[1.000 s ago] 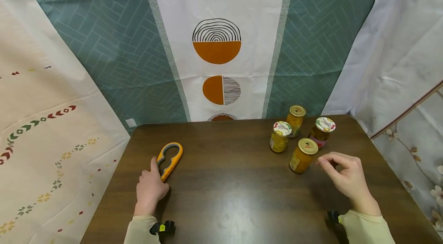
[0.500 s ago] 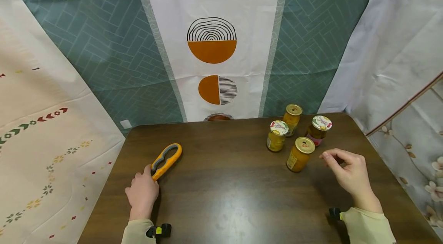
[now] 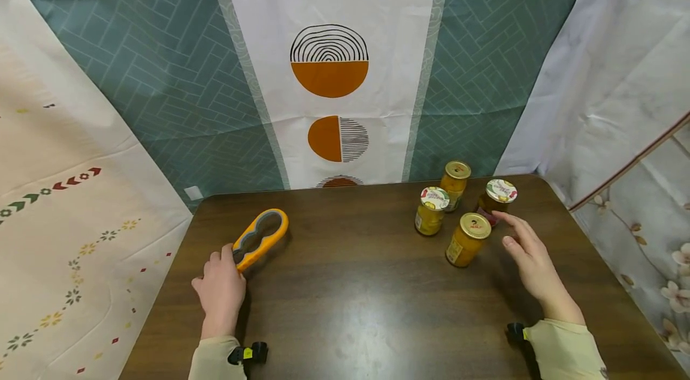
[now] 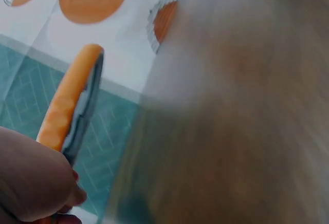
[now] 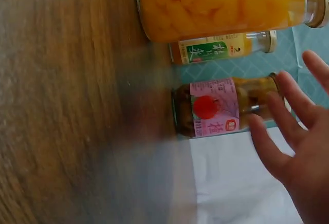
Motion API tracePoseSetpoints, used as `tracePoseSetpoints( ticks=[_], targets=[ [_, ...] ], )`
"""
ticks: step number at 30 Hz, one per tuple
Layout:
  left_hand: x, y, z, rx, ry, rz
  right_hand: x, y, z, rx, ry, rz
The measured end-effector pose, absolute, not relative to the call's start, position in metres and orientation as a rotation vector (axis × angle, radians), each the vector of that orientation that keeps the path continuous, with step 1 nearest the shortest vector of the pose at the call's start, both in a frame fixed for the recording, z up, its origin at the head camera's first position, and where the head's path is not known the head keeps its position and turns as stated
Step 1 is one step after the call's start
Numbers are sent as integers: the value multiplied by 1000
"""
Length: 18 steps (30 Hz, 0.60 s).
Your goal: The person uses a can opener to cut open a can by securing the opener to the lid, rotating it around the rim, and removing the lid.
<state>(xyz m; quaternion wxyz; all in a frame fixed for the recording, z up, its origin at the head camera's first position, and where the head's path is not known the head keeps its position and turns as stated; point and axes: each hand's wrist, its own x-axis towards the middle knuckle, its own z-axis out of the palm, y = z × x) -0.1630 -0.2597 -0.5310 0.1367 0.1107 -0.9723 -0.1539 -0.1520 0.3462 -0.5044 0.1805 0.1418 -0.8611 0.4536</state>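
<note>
My left hand (image 3: 221,287) grips one end of an orange and grey jar opener (image 3: 266,244), which is held above the left of the table. In the left wrist view the opener (image 4: 64,103) points up out of the curled fingers. My right hand (image 3: 533,263) has its fingers extended and spread, just right of a jar of orange fruit pieces (image 3: 463,248) with a gold lid. Behind that stands a dark jar (image 5: 215,107) with a pink label. The right fingertips overlap this jar's lid end in the right wrist view; I cannot tell whether they touch it.
A yellow-green jar (image 3: 429,221) with a patterned lid and a gold-lidded jar (image 3: 454,187) stand in the same group at the back right. The brown wooden table (image 3: 345,284) ends at a green and white cloth (image 3: 215,86) behind.
My left hand has shifted slightly left, and the opener has lifted and tilted in its grip. My right hand has gone from pinched fingers to spread ones and reached forward towards the jars.
</note>
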Motion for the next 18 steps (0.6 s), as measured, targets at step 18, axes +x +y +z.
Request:
tracePoseSetpoints(
  ticks=[18],
  targets=[
    [-193, -202, -494, -51, -2638, -546, -167, 310, -524, 113, -2817, 1299]
  ],
)
